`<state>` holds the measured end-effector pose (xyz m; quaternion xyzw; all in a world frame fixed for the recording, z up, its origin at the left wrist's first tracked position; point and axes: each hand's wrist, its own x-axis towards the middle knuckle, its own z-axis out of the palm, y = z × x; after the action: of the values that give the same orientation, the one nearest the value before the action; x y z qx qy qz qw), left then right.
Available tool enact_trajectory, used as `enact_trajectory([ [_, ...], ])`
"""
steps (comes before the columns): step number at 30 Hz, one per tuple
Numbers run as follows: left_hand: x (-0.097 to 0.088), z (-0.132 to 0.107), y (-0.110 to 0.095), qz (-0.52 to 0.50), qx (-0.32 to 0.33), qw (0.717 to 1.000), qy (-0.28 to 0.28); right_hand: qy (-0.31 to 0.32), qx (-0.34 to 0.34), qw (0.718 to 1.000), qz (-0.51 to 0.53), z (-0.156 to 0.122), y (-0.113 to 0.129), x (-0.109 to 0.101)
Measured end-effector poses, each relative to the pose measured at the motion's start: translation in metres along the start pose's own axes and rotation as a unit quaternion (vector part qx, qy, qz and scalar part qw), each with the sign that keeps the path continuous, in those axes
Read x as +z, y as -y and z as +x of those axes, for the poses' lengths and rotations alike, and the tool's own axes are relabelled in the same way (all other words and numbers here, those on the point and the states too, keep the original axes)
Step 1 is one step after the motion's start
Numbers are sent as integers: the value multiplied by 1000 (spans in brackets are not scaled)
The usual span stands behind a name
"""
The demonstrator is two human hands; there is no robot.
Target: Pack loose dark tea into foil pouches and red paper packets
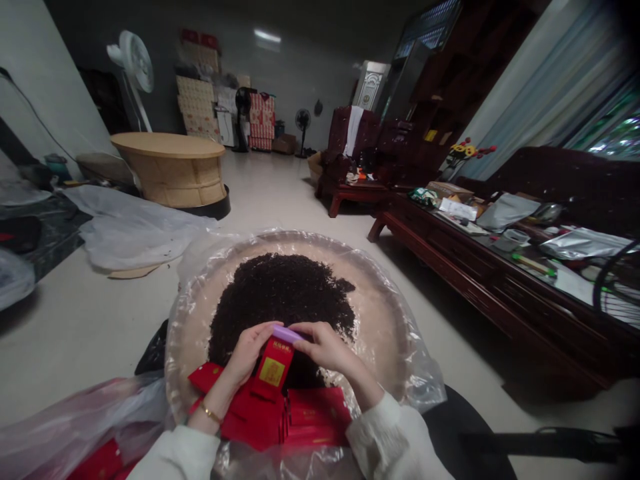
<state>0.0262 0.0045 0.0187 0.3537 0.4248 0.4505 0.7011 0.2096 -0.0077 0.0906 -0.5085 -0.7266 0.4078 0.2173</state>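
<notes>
My left hand is closed, its fingers at the upper left edge of a small red packet with a gold square on its front. Across the packet's mouth lies a smooth purple piece; its exact kind I cannot tell. My right hand pinches that purple piece at its right end. Behind the hands, a heap of dark, loose tea leaves rests on a round, plastic-lined tray. More red packets lie at the tray's near edge, beneath my wrists.
Clear plastic sheeting lies on the floor at left, near a round wooden table. A dark wooden low table covered with clutter stands to the right. A bag with red packets sits at lower left.
</notes>
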Motion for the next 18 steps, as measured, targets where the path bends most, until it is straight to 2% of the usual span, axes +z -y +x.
enact_trajectory([
  [12,-1,0,0,31,17,999,-14,-7,10,999,31,6,-13,8],
  [18,-6,3,3,54,33,998,-24,-7,-5,998,57,9,-20,13],
])
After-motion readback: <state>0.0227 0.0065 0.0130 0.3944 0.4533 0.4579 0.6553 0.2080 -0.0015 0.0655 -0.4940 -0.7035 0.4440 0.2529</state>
